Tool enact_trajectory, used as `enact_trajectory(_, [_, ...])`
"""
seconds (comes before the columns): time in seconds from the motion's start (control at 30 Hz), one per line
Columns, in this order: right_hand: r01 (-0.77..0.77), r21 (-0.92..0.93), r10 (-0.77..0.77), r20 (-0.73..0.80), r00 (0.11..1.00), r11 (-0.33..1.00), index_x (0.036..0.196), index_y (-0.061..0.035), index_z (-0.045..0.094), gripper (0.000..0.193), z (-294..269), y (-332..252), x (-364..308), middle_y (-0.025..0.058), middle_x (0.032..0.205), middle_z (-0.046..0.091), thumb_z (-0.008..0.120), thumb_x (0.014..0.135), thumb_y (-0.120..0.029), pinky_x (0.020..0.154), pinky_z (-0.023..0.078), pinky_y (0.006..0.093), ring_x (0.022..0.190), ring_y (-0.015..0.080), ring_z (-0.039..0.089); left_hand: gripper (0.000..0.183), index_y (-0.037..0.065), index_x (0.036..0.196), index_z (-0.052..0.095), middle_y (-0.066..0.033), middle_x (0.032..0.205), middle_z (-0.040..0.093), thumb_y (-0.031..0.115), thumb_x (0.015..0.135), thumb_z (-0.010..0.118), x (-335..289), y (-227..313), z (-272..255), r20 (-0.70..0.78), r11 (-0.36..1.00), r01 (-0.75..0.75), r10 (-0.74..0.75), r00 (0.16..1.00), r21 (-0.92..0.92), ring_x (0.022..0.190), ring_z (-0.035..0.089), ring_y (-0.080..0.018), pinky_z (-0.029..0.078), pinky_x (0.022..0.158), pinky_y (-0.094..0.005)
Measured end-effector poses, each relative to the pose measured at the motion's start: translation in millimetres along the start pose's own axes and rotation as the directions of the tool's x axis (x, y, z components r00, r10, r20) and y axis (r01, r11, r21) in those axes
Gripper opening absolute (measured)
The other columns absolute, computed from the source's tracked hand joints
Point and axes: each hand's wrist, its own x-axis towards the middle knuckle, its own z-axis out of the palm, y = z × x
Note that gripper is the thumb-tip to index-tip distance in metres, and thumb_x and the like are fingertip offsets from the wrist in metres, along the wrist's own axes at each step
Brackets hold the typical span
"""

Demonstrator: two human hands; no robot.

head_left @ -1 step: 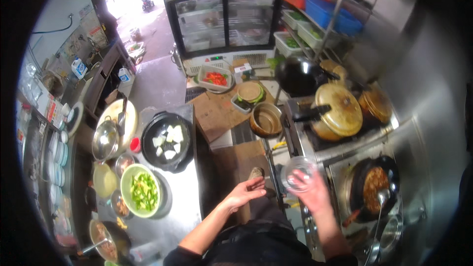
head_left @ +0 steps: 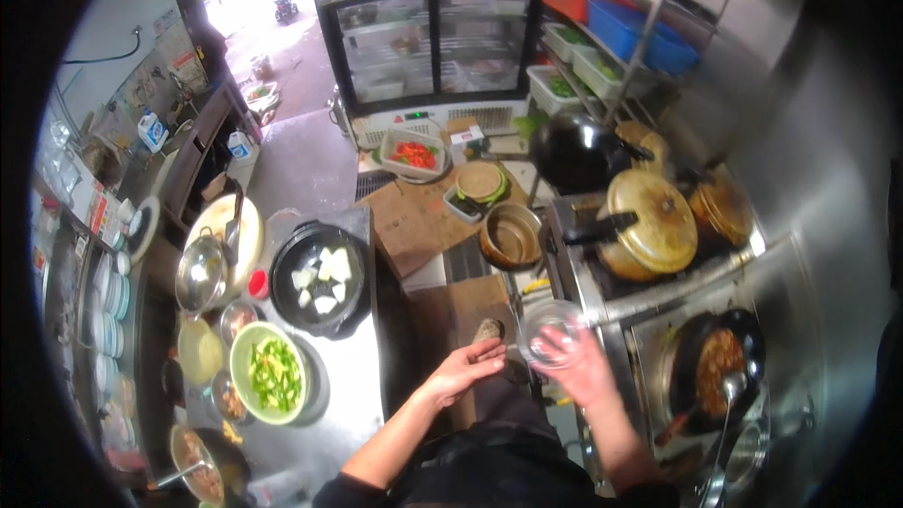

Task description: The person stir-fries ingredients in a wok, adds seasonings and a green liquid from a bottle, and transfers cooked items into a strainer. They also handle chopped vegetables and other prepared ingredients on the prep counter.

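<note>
My right hand (head_left: 581,362) grips a clear, round, see-through bowl (head_left: 544,331) over the gap between the counter and the stove. The fingers press against its side and show through it. Close by on the left, my left hand (head_left: 466,372) is held out with its fingers stretched and nothing in it. It is apart from the bowl. On the counter at the left stands a black pan (head_left: 299,306) with white chunks in it. A pale green bowl (head_left: 241,357) of chopped green vegetables sits nearer me. To the right a dark wok (head_left: 752,334) holds brown food and a ladle (head_left: 733,384).
A pressure cooker (head_left: 649,224) and an empty black wok (head_left: 569,152) stand on the far right stove. Brown pot (head_left: 509,237) and cardboard (head_left: 414,223) lie ahead on the floor. A glass display fridge (head_left: 435,47) stands beyond. Shelves with blue crates (head_left: 649,36) are at the right.
My right hand has moved a little to the left with the clear bowl, closer to my left hand. The left hand has hardly moved.
</note>
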Motion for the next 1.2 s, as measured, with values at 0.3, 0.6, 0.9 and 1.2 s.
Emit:
enact_trajectory(0.3, [-0.300,0.102,0.272,0.223,0.936,0.949,0.110,-0.0124,0.054,0.024,89,-1,251,0.0067,0.101,0.062,0.052,0.093,-0.029,0.084,0.051,0.0487,0.099,0.0227,0.060,0.043,-0.001,0.121,0.049,-0.0163,0.125,0.052,0.018,0.086,0.062,102,170,-97,-0.230,0.896,-0.211,0.126,0.965,-0.390,0.110,0.054,-0.0255,0.044,0.096,-0.0378])
enact_trajectory(0.6, [-0.113,-0.076,0.117,0.041,0.992,0.991,0.130,-0.0079,0.039,0.038,106,-50,379,0.0117,0.118,0.052,0.044,0.097,-0.027,0.086,0.049,0.0509,0.107,0.0255,0.054,0.040,-0.007,0.121,0.046,-0.0231,0.120,0.054,0.013,0.087,0.056,247,244,-180,-0.081,0.852,-0.114,0.085,0.993,-0.512,0.109,0.056,-0.0319,0.044,0.096,-0.0411])
enact_trajectory(0.9, [0.162,-0.169,-0.224,-0.469,0.854,0.972,0.134,-0.0017,0.033,0.062,126,-117,546,0.0092,0.109,0.050,0.060,0.088,-0.035,0.069,0.056,0.0407,0.094,0.0201,0.054,0.034,-0.003,0.114,0.052,-0.0190,0.110,0.061,0.010,0.084,0.059,369,392,-396,-0.396,0.855,-0.247,0.053,0.917,-0.457,0.098,0.061,-0.0278,0.049,0.090,-0.0411])
enact_trajectory(1.2, [-0.342,-0.924,-0.043,-0.354,0.934,0.170,0.101,-0.0012,0.063,0.047,96,-48,678,0.0135,0.088,0.065,0.062,0.082,-0.044,0.072,0.049,0.0348,0.083,0.0233,0.062,0.037,0.000,0.114,0.051,-0.0154,0.112,0.058,0.020,0.085,0.061,412,544,-521,-0.494,0.922,-0.299,0.147,0.857,-0.244,0.107,0.055,-0.0273,0.045,0.093,-0.0392])
